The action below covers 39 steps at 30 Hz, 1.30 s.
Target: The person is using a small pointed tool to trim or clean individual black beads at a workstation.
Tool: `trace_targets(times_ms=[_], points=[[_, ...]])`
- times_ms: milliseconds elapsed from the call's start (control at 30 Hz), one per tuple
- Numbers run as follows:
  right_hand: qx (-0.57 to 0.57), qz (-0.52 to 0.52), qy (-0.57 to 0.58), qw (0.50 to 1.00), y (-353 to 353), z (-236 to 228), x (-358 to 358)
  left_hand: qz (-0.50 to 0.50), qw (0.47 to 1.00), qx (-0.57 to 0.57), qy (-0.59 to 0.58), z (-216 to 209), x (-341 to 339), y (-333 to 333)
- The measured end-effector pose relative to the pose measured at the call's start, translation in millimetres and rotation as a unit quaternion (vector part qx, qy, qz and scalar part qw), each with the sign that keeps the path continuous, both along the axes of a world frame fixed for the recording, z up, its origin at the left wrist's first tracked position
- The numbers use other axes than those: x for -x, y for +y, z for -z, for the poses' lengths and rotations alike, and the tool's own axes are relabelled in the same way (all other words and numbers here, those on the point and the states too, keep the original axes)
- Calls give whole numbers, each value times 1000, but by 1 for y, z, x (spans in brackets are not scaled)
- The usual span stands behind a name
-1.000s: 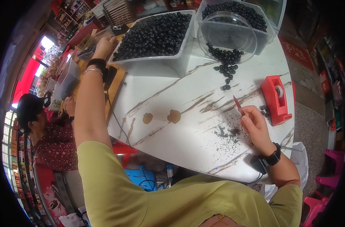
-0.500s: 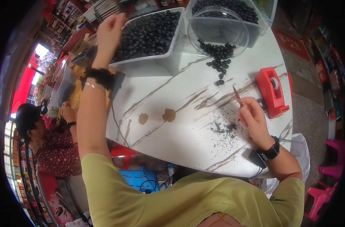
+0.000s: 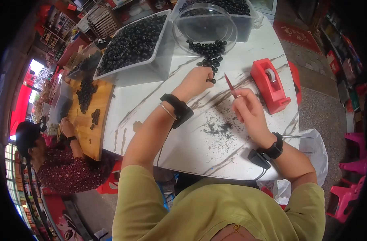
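My left hand (image 3: 194,83) reaches over the white table, fingers curled and pinched at a small round black ball (image 3: 211,81) beside the pile's near end. I cannot make out whether the balls are fruit or beads. The loose pile of black balls (image 3: 208,49) spills from under a clear round lid or bowl (image 3: 229,26) toward me. In my right hand (image 3: 249,110) is a slim, pointed knife (image 3: 229,82), reddish-brown, its tip up and away from me. Dark crumbs (image 3: 222,129) are scattered on the table between my hands.
Two clear plastic bins, a left one (image 3: 145,69) and a right one (image 3: 243,34), stand at the back, full of black balls. A red tape dispenser (image 3: 268,86) sits right of my right hand. At left, another person (image 3: 67,168) works at a wooden board (image 3: 96,138) with more balls.
My left hand has swung from above the left bin rightward and nearer, down to the loose balls. The view has shifted a little. My right hand still holds the knife.
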State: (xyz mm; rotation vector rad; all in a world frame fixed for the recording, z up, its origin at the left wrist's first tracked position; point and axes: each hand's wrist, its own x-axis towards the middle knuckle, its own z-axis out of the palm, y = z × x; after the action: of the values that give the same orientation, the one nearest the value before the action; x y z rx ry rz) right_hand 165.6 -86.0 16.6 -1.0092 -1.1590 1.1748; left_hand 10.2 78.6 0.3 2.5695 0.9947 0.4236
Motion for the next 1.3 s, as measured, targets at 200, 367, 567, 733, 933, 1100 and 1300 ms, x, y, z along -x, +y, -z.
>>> trace_targets(times_ms=[200,367,567,733,933,1100,1300], points=[[5,-10,19,1000,1,3,0,-81,913,285,-279,-13,-1,-24],[18,-6,19,1000,0,3,0,11,695,512,-504,-8,9,-52],[-4,-16,27,999,1,4,-3,5,633,554,-541,-4,13,-71],[17,-46,-8,999,0,9,-2,75,612,587,-525,13,16,-78],[42,-63,-19,997,-2,12,3,56,600,594,-534,5,11,-81],[39,-65,-29,997,2,10,8,74,593,581,-553,12,11,-79],[1,-61,-45,997,-2,10,4,86,604,565,-556,17,5,-82]])
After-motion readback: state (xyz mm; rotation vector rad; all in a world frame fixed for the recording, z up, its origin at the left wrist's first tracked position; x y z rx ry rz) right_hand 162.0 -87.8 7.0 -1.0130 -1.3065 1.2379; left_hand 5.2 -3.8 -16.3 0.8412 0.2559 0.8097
